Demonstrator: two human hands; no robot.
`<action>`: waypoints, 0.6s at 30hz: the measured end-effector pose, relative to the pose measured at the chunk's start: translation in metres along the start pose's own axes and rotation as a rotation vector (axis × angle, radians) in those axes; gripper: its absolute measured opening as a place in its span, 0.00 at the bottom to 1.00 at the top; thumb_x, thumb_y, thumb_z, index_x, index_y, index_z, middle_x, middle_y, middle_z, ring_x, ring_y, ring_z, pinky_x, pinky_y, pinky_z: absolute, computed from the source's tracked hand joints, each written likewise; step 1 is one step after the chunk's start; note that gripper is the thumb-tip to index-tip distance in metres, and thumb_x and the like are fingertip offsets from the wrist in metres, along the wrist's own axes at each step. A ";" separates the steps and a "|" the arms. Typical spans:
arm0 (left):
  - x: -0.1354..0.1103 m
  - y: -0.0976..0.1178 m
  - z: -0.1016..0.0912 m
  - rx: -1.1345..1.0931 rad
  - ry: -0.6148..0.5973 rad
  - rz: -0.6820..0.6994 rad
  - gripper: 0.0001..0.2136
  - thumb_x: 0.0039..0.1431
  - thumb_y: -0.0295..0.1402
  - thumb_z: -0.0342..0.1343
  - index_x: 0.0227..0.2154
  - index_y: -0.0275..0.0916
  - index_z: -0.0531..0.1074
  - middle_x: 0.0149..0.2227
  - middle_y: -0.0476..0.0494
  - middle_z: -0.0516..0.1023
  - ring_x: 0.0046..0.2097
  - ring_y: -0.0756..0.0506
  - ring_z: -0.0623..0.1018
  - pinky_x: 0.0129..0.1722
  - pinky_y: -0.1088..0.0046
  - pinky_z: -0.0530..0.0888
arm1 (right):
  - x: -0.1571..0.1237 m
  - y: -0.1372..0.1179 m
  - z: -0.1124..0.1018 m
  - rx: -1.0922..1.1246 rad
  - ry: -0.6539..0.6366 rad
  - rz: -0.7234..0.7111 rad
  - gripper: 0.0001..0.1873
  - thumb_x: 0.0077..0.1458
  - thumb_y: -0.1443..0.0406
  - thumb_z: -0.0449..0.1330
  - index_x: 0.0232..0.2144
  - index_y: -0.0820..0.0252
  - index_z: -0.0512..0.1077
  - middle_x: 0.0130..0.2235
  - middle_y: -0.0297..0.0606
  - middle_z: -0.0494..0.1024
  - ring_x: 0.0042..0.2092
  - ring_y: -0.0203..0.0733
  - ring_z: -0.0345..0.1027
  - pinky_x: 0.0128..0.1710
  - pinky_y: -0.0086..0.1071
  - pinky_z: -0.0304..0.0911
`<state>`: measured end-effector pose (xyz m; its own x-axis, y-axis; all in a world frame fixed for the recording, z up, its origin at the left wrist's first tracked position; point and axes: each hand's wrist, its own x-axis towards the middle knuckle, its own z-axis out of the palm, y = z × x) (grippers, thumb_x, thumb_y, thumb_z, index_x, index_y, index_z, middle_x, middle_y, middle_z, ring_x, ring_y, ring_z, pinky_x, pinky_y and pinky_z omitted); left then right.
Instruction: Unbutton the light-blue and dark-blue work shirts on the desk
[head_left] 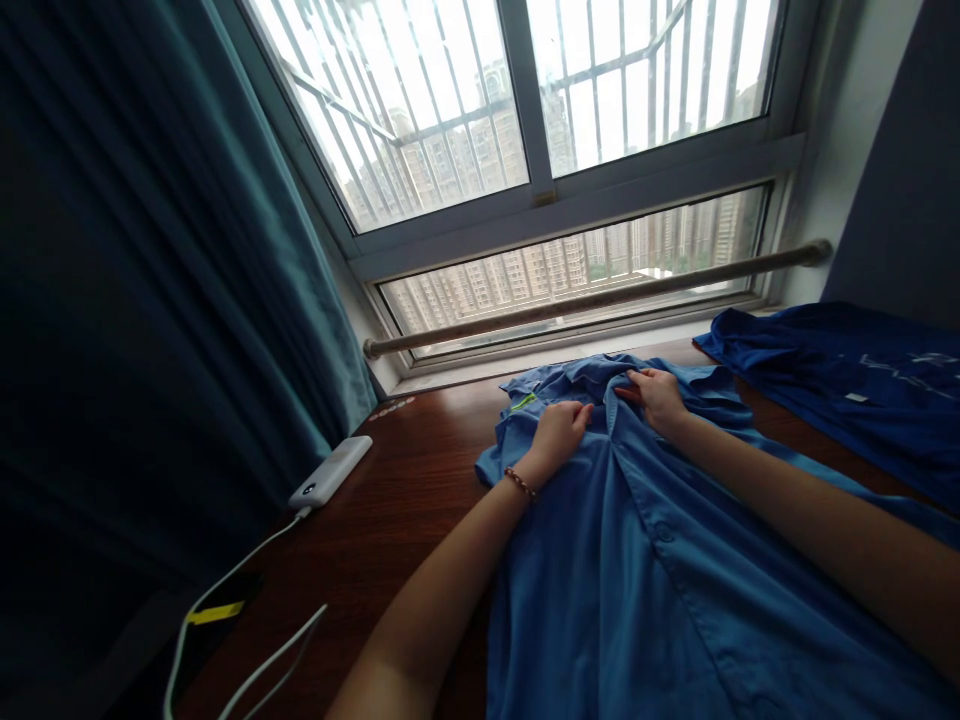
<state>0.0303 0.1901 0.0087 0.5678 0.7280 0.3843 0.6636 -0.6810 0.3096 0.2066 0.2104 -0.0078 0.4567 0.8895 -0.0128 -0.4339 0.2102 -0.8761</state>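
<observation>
A light blue button-up shirt (570, 560) lies spread over the dark wooden surface, its collar end toward the window. Near the collar, my left hand (559, 435) is closed, fingers curled on the shirt's fabric. My right hand (656, 398) pinches the shirt's front edge just right of it, lifting the cloth into a fold. One button shows lower down on the front placket. A small yellow-green strip is visible on the shirt left of my hands. The fingertips of my left hand are partly hidden in the cloth.
A darker blue garment (847, 380) lies at the right. On the left are a white power bank (331, 472) with a white cable (225, 580) and a yellow strip (216, 613). A teal curtain (247, 250) hangs beside the barred window (420, 100); a rail (600, 298) crosses below it.
</observation>
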 end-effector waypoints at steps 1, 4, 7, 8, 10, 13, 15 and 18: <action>-0.001 0.008 0.003 -0.116 -0.061 -0.041 0.21 0.60 0.42 0.39 0.26 0.35 0.73 0.24 0.45 0.73 0.28 0.49 0.70 0.27 0.75 0.61 | 0.000 0.000 0.000 -0.005 0.002 -0.006 0.08 0.49 0.74 0.54 0.20 0.63 0.63 0.19 0.31 0.68 0.21 0.32 0.66 0.24 0.29 0.71; -0.006 0.020 0.019 -0.286 -0.185 -0.065 0.17 0.53 0.45 0.49 0.24 0.34 0.73 0.22 0.47 0.71 0.25 0.50 0.68 0.24 0.76 0.59 | -0.002 0.000 0.000 -0.034 0.004 -0.023 0.07 0.48 0.73 0.55 0.21 0.63 0.63 0.20 0.31 0.68 0.22 0.33 0.66 0.25 0.31 0.71; -0.011 0.017 0.038 -0.380 -0.176 -0.103 0.11 0.46 0.38 0.57 0.27 0.33 0.73 0.24 0.47 0.72 0.25 0.50 0.67 0.24 0.77 0.60 | -0.002 0.002 0.004 -0.090 0.006 -0.052 0.06 0.47 0.72 0.55 0.21 0.62 0.62 0.20 0.32 0.68 0.23 0.35 0.66 0.26 0.33 0.70; -0.011 0.014 0.043 -0.461 -0.172 -0.127 0.11 0.45 0.36 0.58 0.28 0.33 0.73 0.25 0.47 0.72 0.26 0.50 0.68 0.25 0.77 0.60 | -0.003 0.003 0.006 -0.113 0.010 -0.069 0.06 0.46 0.72 0.56 0.22 0.62 0.62 0.21 0.32 0.68 0.24 0.36 0.67 0.27 0.33 0.70; -0.010 0.006 0.050 -0.704 -0.179 -0.191 0.12 0.43 0.35 0.59 0.30 0.32 0.73 0.26 0.47 0.73 0.27 0.50 0.68 0.26 0.77 0.62 | -0.006 0.005 0.011 -0.151 0.029 -0.107 0.06 0.43 0.73 0.57 0.24 0.61 0.63 0.23 0.33 0.68 0.27 0.38 0.67 0.31 0.36 0.70; -0.004 -0.006 0.053 -1.077 -0.223 -0.293 0.16 0.39 0.36 0.62 0.31 0.31 0.72 0.27 0.46 0.73 0.25 0.52 0.68 0.27 0.76 0.64 | -0.023 0.009 0.018 -0.340 0.052 -0.324 0.12 0.39 0.74 0.58 0.30 0.61 0.64 0.32 0.38 0.69 0.36 0.43 0.66 0.41 0.42 0.65; 0.000 -0.016 0.050 -1.205 -0.169 -0.348 0.17 0.35 0.36 0.65 0.30 0.30 0.72 0.26 0.47 0.73 0.25 0.52 0.68 0.27 0.76 0.64 | -0.040 0.013 0.019 -0.598 -0.063 -0.622 0.13 0.41 0.74 0.56 0.33 0.61 0.65 0.37 0.42 0.67 0.41 0.46 0.63 0.45 0.44 0.61; 0.004 -0.035 0.044 -1.285 -0.024 -0.380 0.18 0.31 0.33 0.67 0.28 0.31 0.72 0.26 0.47 0.73 0.26 0.52 0.69 0.28 0.76 0.65 | -0.060 0.022 0.012 -0.905 -0.477 -0.944 0.10 0.49 0.73 0.50 0.35 0.60 0.66 0.39 0.43 0.66 0.42 0.43 0.62 0.44 0.40 0.61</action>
<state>0.0308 0.2198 -0.0386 0.4685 0.8797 0.0811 -0.1364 -0.0187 0.9905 0.1602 0.1670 -0.0204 -0.0929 0.6493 0.7548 0.6177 0.6321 -0.4678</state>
